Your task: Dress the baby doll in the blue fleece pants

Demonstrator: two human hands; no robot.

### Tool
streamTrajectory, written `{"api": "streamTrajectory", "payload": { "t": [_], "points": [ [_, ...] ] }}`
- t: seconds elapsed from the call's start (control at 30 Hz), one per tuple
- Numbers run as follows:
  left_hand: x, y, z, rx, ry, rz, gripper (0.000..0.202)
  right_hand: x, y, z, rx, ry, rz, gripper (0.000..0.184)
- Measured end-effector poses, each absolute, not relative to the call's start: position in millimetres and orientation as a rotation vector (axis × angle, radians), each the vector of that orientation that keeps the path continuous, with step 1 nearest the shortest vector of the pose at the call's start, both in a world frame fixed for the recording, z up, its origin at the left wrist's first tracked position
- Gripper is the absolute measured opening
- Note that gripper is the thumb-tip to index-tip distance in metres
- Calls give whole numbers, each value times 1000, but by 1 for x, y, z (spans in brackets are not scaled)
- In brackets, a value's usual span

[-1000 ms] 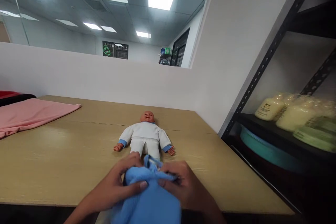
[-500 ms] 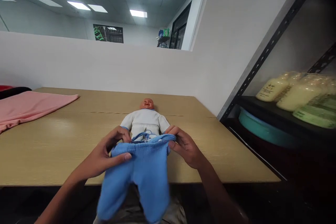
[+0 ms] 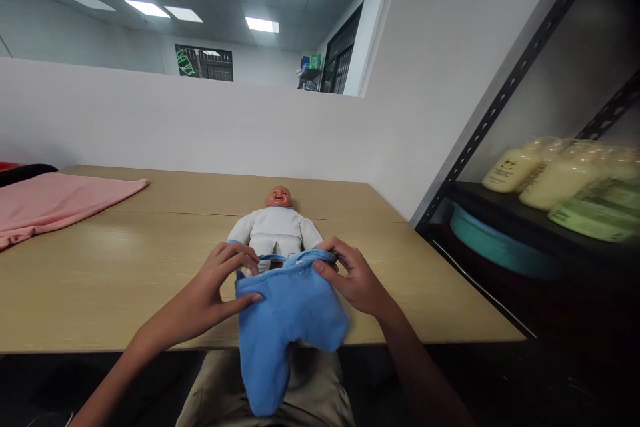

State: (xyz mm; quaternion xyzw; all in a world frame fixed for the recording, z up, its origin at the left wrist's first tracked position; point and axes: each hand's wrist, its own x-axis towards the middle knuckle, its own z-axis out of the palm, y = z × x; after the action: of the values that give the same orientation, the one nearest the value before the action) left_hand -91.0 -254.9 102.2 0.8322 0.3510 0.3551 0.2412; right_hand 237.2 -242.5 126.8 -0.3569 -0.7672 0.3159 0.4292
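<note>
Trousers, small and blue, hang at the near edge of the surface, left hand and right hand each pinching the waistband, a baby doll face-up beyond; arranging seems underway, the next move probably calling for an even spread.

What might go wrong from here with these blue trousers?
The small blue fabric trousers could slip: the left hand has its thumb and fingers apart at the waistband. One leg hangs past the light-brown tabletop, so they might drop below it. The white-clothed doll just beyond might get bumped.
</note>
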Motion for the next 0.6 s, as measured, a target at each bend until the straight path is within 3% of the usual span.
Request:
{"api": "streamTrajectory", "payload": {
  "t": [0.13, 0.3, 0.47, 0.53, 0.6],
  "points": [
    [-65, -263, 108, 2116, 963, 962, 63, 208, -254, 147, -826, -1983, 741, 24],
    [-47, -268, 111, 1759, 818, 879, 55, 188, -266, 174, -567, -2032, 602, 18],
    [-75, -265, 102, 1555, 556, 1121, 40, 221, -260, 133, -558, -2037, 1040, 80],
    [-86, -262, 93, 1445, 455, 1183, 36, 227, -259, 109, -592, -2085, 1239, 92],
    [-92, -257, 81, 1351, 387, 1191, 34, 223, -264, 92, -614, -2066, 1369, 91]
  ]
}}
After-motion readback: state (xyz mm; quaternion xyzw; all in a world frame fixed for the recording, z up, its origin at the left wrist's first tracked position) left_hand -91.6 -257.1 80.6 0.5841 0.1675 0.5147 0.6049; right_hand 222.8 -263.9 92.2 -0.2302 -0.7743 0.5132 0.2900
